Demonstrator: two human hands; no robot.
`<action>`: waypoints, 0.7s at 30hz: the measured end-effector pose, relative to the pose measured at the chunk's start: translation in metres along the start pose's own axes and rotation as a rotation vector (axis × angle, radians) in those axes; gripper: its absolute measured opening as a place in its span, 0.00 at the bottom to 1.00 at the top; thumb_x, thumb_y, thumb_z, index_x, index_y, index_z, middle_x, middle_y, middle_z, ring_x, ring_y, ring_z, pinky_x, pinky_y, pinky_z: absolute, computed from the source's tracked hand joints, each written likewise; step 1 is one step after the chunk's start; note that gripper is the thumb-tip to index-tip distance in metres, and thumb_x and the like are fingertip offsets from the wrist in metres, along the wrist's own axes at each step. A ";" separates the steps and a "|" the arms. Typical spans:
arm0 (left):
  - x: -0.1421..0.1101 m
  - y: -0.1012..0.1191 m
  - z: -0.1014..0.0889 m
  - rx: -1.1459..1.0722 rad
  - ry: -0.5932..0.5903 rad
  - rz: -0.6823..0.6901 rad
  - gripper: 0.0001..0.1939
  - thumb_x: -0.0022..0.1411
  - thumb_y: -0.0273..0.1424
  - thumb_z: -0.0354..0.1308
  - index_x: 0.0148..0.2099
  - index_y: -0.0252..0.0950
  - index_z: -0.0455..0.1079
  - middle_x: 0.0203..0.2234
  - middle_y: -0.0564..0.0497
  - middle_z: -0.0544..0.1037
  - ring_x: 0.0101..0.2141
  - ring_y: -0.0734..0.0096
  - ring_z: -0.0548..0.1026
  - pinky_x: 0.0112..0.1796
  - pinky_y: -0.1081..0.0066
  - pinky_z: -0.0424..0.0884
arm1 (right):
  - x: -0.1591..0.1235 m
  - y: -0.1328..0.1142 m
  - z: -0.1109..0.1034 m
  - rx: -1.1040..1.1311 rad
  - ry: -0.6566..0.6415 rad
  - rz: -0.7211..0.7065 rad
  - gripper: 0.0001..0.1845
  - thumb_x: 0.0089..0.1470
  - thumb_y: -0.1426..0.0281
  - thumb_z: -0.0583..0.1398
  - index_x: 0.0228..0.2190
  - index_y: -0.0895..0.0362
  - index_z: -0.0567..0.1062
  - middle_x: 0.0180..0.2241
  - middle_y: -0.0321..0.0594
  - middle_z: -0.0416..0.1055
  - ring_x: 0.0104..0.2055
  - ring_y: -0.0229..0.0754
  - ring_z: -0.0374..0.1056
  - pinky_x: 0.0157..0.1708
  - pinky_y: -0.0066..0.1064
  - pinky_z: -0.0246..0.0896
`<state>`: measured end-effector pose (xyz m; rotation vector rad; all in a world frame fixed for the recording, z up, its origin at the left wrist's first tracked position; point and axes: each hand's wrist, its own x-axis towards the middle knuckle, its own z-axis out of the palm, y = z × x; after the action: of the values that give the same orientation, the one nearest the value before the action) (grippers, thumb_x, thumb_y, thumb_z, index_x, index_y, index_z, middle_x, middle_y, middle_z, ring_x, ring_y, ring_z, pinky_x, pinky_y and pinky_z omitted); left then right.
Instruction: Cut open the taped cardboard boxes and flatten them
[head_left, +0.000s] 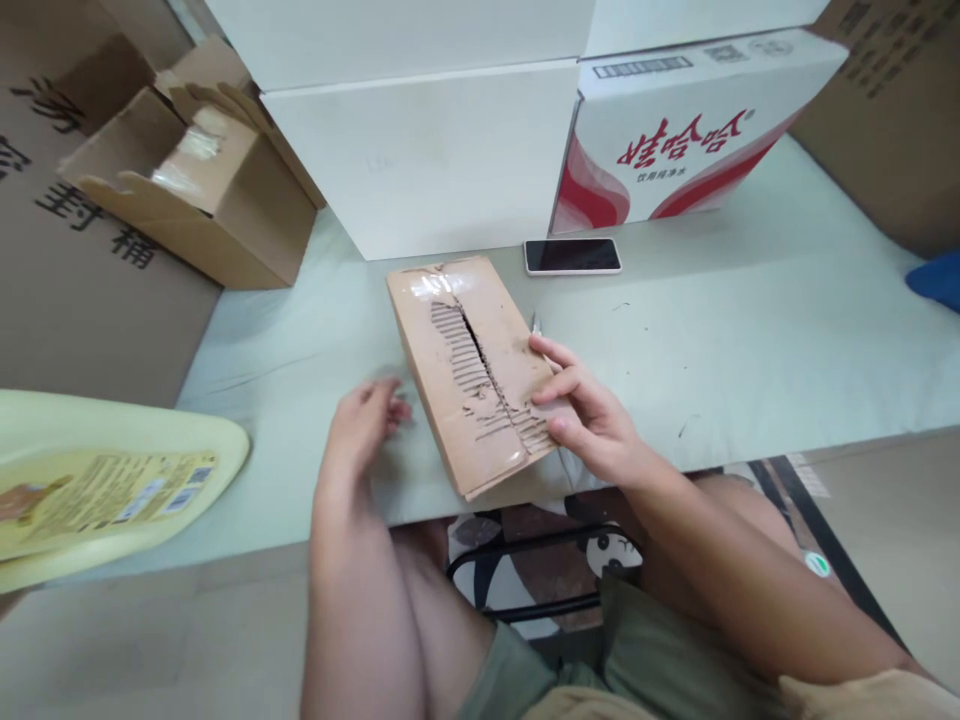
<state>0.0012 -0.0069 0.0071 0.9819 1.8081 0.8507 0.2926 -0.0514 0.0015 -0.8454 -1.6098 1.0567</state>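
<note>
A small brown cardboard box (457, 360) lies flat on the pale green surface (750, 340), its taped top torn along the seam so the corrugation shows. My right hand (581, 410) grips the box's near right edge, thumb on top and fingers curled round it. My left hand (364, 420) rests just left of the box with its fingers loosely curled and nothing visibly in them; it is slightly blurred. A thin pointed metal tip (535, 322) pokes out behind my right hand.
A black phone (572, 256) lies behind the box. White cartons (420, 150) and a red-printed white carton (697, 130) are stacked at the back. An open brown box (195, 180) stands at the left, a yellow plastic item (112, 480) at the near left, big brown cartons on both sides.
</note>
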 end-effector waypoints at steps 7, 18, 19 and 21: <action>0.008 -0.001 0.006 -0.631 0.127 0.697 0.43 0.47 0.58 0.76 0.60 0.46 0.70 0.59 0.45 0.75 0.57 0.54 0.74 0.59 0.57 0.69 | -0.008 0.000 0.014 0.038 -0.262 -0.034 0.15 0.70 0.54 0.62 0.51 0.48 0.78 0.78 0.47 0.57 0.80 0.53 0.54 0.74 0.53 0.59; -0.008 0.015 0.012 -0.604 0.127 0.604 0.26 0.46 0.47 0.75 0.45 0.46 0.74 0.37 0.51 0.76 0.35 0.62 0.73 0.35 0.64 0.70 | -0.006 0.002 0.016 -0.065 -0.141 -0.139 0.21 0.71 0.49 0.56 0.49 0.49 0.80 0.64 0.50 0.70 0.67 0.56 0.71 0.65 0.53 0.70; -0.008 0.015 0.012 -0.608 0.133 0.608 0.25 0.46 0.46 0.75 0.45 0.46 0.74 0.36 0.51 0.76 0.34 0.63 0.72 0.34 0.65 0.69 | -0.006 0.002 0.014 -0.080 -0.098 -0.141 0.22 0.72 0.50 0.55 0.49 0.49 0.80 0.61 0.50 0.73 0.64 0.55 0.73 0.62 0.52 0.71; -0.007 0.014 0.011 -0.619 0.135 0.624 0.24 0.45 0.45 0.75 0.43 0.45 0.74 0.35 0.51 0.76 0.33 0.65 0.71 0.32 0.66 0.68 | -0.004 0.004 0.009 -0.176 0.020 -0.092 0.22 0.73 0.52 0.53 0.50 0.50 0.79 0.52 0.49 0.77 0.55 0.52 0.76 0.55 0.48 0.74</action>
<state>0.0169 -0.0046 0.0177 1.0853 1.1945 1.7652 0.2854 -0.0550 -0.0050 -0.8862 -1.7267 0.8493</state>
